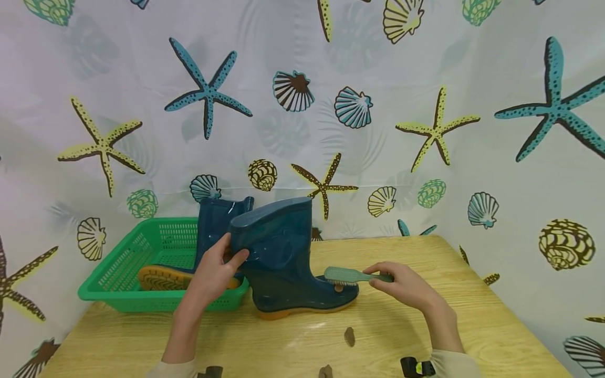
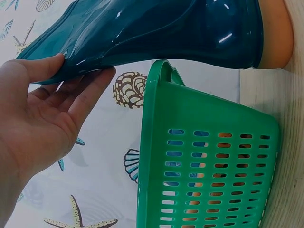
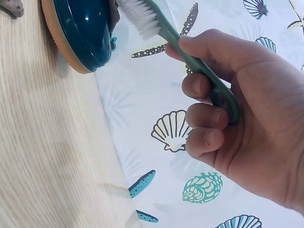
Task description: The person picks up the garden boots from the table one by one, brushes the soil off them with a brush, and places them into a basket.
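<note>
A dark blue rubber boot (image 1: 283,262) with a tan sole stands upright on the table, toe to the right. My left hand (image 1: 214,272) holds the back of its shaft near the top, thumb on one side and fingers on the other. A green scrub brush (image 1: 341,275) with white bristles (image 3: 142,19) is in my right hand (image 1: 405,284), fingers curled round the handle. Its bristles are down at the boot's toe, where a brown lump (image 1: 338,288) sits. In the right wrist view the toe (image 3: 85,33) is beside the brush head.
Behind the left hand, a green plastic basket (image 1: 118,302) holds a second blue boot (image 1: 210,226), its tan sole (image 1: 163,278) facing me. Brown lumps (image 1: 349,336) lie on the wooden table (image 1: 425,336) near the front. A patterned curtain (image 1: 293,142) hangs behind.
</note>
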### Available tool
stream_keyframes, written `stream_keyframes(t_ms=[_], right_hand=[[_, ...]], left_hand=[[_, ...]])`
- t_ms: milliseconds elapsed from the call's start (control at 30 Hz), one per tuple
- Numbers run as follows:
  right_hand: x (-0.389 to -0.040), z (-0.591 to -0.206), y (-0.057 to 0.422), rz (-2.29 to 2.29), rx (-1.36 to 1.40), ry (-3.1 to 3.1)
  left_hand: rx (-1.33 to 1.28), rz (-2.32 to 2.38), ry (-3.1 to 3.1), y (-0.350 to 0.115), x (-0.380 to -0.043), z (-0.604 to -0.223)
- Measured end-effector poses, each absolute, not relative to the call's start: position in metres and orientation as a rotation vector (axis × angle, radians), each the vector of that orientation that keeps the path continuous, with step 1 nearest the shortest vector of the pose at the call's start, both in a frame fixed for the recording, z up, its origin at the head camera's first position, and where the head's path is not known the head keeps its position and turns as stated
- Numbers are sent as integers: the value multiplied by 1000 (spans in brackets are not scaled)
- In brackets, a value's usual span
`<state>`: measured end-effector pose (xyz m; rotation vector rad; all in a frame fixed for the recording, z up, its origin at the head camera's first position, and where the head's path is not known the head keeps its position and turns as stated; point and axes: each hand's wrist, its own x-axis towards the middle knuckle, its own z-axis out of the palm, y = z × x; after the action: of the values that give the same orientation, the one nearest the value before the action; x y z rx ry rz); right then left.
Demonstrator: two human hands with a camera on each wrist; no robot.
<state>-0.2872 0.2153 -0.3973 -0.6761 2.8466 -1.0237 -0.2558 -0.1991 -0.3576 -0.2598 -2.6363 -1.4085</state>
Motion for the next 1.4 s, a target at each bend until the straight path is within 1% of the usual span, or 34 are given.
stream_keyframes(t_ms=[167,500,733,1033,1400], right_hand=[[-290,-398,219,-1016,-679,2802],[-287,-397,240,-1056,-567,2765],[-286,-397,234,-1064,-604,2828],[-294,-409,217,-1023,-682,2801],[-291,-405,235,-1066,-599,2776]], left_hand=[[-259,-1391,-2648,-199,-256,-356],[-269,-1421,-2641,-200,-255,-355],[-274,-1430,-2636,-201,-254,-355],[-281,-1448,-2629,-201,-254,-357],[-280,-1446,-2646,-202,-255,-357]])
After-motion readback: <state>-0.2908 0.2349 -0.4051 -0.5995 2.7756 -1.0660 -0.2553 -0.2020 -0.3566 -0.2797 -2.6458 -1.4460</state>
